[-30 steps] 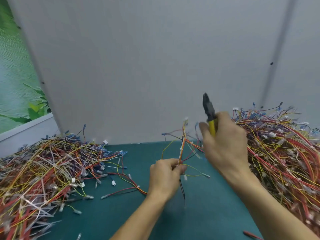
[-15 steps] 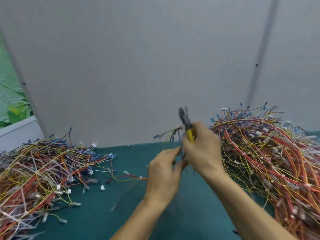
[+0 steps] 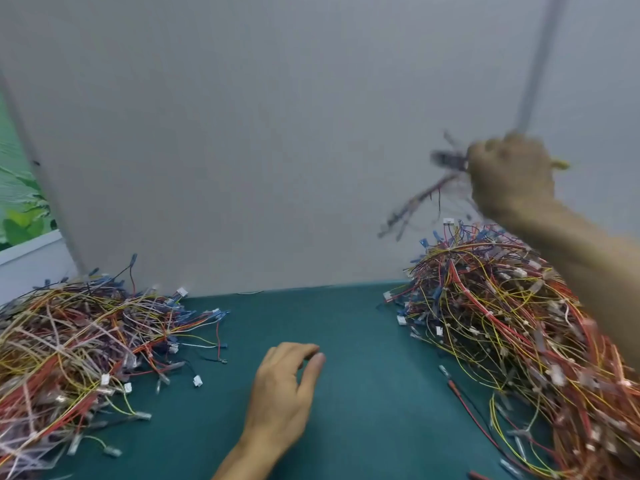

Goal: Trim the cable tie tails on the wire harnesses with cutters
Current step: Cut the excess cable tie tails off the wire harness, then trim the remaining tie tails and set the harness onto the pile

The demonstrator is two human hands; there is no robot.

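Observation:
My right hand (image 3: 512,174) is raised high above the right pile of wire harnesses (image 3: 512,327). It grips the yellow-handled cutters (image 3: 450,159), whose dark jaws point left, and a wire harness (image 3: 419,202) that dangles blurred below its fist. My left hand (image 3: 284,386) hovers low over the green mat (image 3: 363,393) in the middle, fingers loosely curved, holding nothing. A second pile of wire harnesses (image 3: 76,344) lies at the left.
A grey partition wall (image 3: 277,133) stands right behind both piles. Loose red and yellow wires (image 3: 464,396) trail from the right pile onto the mat. A white ledge (image 3: 31,251) and green foliage show at the far left.
My left hand let go of the harness and dropped to the mat. My right hand swung up and to the right, carrying the cutters and the harness over the right pile.

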